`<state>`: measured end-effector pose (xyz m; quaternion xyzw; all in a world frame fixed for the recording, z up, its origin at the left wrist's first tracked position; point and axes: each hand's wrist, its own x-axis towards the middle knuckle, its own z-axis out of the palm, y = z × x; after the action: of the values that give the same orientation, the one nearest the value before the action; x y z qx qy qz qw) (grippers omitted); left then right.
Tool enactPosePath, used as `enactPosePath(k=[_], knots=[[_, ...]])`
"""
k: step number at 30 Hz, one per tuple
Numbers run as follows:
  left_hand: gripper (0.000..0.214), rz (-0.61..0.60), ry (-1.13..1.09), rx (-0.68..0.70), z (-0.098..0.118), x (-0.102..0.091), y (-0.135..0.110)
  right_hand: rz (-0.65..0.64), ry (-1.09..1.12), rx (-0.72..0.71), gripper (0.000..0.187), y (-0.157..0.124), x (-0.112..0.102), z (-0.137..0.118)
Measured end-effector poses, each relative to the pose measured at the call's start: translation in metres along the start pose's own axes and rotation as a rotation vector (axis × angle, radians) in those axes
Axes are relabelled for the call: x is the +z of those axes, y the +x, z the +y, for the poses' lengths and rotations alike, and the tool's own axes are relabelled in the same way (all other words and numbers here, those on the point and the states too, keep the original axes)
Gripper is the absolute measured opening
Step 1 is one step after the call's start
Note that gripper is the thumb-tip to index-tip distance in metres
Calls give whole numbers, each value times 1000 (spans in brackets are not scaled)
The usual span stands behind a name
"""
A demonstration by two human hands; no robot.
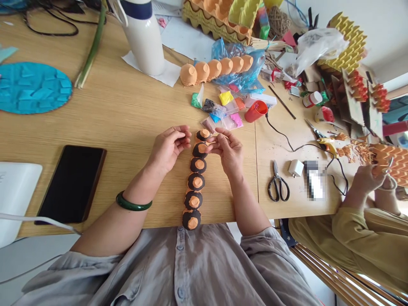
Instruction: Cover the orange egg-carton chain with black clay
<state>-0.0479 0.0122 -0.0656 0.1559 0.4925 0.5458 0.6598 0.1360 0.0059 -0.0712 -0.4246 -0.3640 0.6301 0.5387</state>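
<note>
A strip of orange egg-carton cups ringed with black clay (195,182) lies on the wooden table (127,114), running from the table's near edge away from me. My left hand (168,146) is curled beside its far end, fingertips pinched together; what they hold is too small to make out. My right hand (227,149) touches the cups at the far end from the right, fingers bent and pressed on the black clay. A second, plain orange cup strip (216,69) lies farther back. Small bags of coloured clay (223,111) lie just beyond my hands.
A black phone (72,182) lies at the left, a blue paper disc (32,87) behind it, a white bottle (143,36) at the back. Scissors (278,185), a red cup (256,111) and a cable sit to the right. Another person's hands (369,178) hold orange carton pieces at far right.
</note>
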Motion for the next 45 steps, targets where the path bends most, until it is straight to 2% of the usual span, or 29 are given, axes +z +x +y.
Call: enactPosePath(k=[5,11,18,26,39,45], knots=[[18,19,42,-10,0,-2,3,41,-48,65,49,7,-5,1],[18,-17,72,-23,-6,-2,4,56,55,124,29,9,-6,0],[16,-33,111,8,-7,-2,4,55,42,152,28,8,-4,-1],[13,-68,159,4,-8,2,-1,57,-26,125,41,10,-5,2],[17,-27,128,22,-1,-3,5,115,-119,28,58,18,-21,17],[17,-10,122,46,-7,-6,10,125,-52,9,53,19,-18,18]])
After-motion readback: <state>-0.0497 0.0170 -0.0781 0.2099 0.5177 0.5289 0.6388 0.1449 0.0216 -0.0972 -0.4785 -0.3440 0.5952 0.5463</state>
